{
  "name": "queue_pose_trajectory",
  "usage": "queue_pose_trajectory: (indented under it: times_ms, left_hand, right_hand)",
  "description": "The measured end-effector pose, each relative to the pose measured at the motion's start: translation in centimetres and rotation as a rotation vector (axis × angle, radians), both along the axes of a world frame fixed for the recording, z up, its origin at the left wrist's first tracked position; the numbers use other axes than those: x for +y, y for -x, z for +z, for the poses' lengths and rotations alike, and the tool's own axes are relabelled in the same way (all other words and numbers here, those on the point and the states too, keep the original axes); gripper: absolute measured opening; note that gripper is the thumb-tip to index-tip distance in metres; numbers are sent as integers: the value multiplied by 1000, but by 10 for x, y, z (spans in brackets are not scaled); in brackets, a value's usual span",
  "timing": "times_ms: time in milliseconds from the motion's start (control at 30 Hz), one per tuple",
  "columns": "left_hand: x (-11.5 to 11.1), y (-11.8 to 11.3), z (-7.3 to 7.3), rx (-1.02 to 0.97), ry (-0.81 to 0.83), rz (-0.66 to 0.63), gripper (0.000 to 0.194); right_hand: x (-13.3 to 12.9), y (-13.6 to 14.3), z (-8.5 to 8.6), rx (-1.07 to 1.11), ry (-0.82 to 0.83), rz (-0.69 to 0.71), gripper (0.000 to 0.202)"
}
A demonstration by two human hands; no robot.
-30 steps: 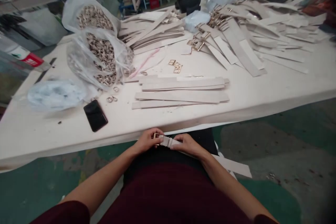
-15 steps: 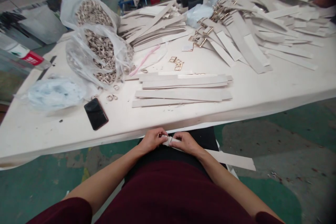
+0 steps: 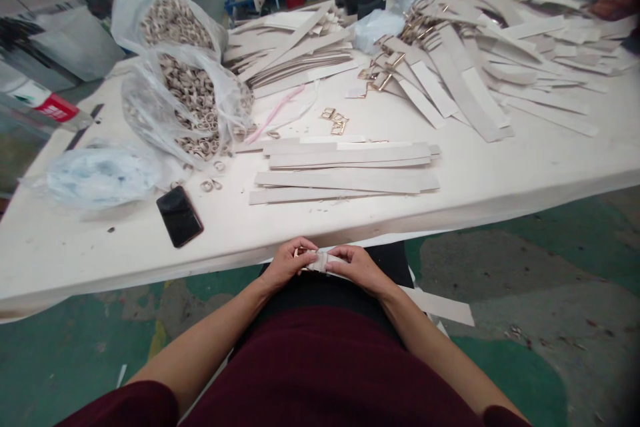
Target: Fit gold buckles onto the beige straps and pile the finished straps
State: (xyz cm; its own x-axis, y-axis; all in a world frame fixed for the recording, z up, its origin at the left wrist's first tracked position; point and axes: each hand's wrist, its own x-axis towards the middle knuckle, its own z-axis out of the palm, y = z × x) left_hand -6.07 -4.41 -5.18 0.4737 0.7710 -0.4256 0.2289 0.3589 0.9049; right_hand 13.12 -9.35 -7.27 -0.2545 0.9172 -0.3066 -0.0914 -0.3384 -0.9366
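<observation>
Over my lap, just below the table's front edge, both hands pinch one pale beige strap [image 3: 440,305]. My left hand [image 3: 287,263] holds its buckle end, where a bit of gold metal buckle [image 3: 299,253] shows between the fingers. My right hand [image 3: 361,269] grips the strap a little to the right, close to a loop-like band [image 3: 323,261] around it. The strap's long free end passes under my right wrist and sticks out to the right.
On the table [image 3: 500,180] lie flat straps [image 3: 345,180], loose gold buckles [image 3: 335,121], a phone [image 3: 180,216] and bags of small beige loops [image 3: 193,93]. Buckled straps [image 3: 465,80] are heaped at the back right.
My hands have moved slightly apart, showing more of the strap and band between them. The strap's free end has shifted a little left.
</observation>
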Motion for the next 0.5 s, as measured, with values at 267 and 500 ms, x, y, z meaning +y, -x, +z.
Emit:
queue_pose_trajectory:
  times_ms: [267,500]
  left_hand:
    - [-14,-12,-9,-39,-49,203,30]
    - [-13,-10,-13,-24,17,204,33]
  right_hand:
    - [-2,5,-8,109,106,1,32]
    - [-7,-5,-1,-521,-300,9,39]
